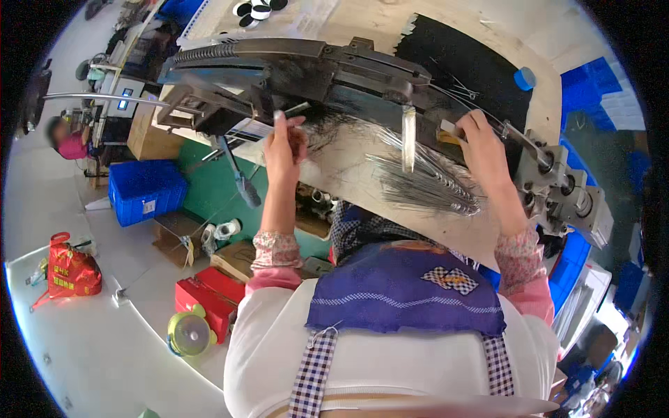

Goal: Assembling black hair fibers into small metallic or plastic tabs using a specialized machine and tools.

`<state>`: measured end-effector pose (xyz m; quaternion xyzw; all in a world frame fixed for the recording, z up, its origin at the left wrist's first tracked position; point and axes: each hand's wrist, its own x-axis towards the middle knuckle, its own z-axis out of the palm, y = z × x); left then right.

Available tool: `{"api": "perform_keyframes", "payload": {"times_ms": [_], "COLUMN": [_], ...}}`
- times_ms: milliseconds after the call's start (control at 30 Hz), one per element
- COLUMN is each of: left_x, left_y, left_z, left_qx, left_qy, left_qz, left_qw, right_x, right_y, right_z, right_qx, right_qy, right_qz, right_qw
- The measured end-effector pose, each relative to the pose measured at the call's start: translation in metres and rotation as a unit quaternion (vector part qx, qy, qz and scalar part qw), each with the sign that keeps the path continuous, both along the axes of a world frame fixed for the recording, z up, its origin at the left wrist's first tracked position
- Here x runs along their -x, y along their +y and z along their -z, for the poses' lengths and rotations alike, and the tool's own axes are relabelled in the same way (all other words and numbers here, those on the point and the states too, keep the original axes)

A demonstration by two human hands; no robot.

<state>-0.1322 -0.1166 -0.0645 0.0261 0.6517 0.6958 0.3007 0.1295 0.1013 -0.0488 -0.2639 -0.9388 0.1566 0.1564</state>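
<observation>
My left hand (282,150) is at the front of a long dark metal machine (327,76), its fingers curled and the thumb pointing up. What lies inside those fingers, if anything, I cannot make out. My right hand (484,153) is closed at the machine's right part, fingertips against a small white-and-yellow piece (447,132); whether it grips that piece is unclear. Between the hands, a bundle of thin metal wires (425,184) lies on the wooden tabletop (331,164). A pale upright bar (408,139) stands in front of the machine, beside the wires. Left of my left hand hangs a grey-handled lever (244,184).
Metal clamps and shafts (564,184) stand at the right. Behind the machine lie a black mat (474,63) with loose wires, a blue cap (524,79) and black-and-white rolls (258,10). Blue crate (146,191), red box (209,299) and green fan (189,333) sit lower left. A person (70,143) is far left.
</observation>
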Motion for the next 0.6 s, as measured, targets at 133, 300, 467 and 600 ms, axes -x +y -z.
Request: {"api": "perform_keyframes", "payload": {"times_ms": [133, 300, 467, 600], "left_x": [0.007, -0.024, -0.127, -0.154], "left_y": [0.007, 0.012, 0.077, 0.137], "left_z": [0.018, 0.004, -0.076, -0.063], "left_qx": [-0.036, -0.073, -0.237, -0.172], "left_qy": [-0.006, 0.085, 0.026, -0.183], "left_qz": [-0.022, -0.047, 0.429, 0.495], "left_qw": [0.999, 0.993, 0.871, 0.832], "right_x": [0.001, -0.023, -0.036, -0.038], "right_y": [0.009, 0.007, 0.008, -0.012], "right_z": [0.009, 0.027, 0.038, 0.02], "right_qx": [0.003, 0.0, -0.016, 0.172], "right_qy": [-0.024, -0.053, -0.028, 0.063], "right_qz": [0.029, 0.102, 0.095, 0.092], "right_qw": [0.999, 0.993, 0.995, 0.979]}}
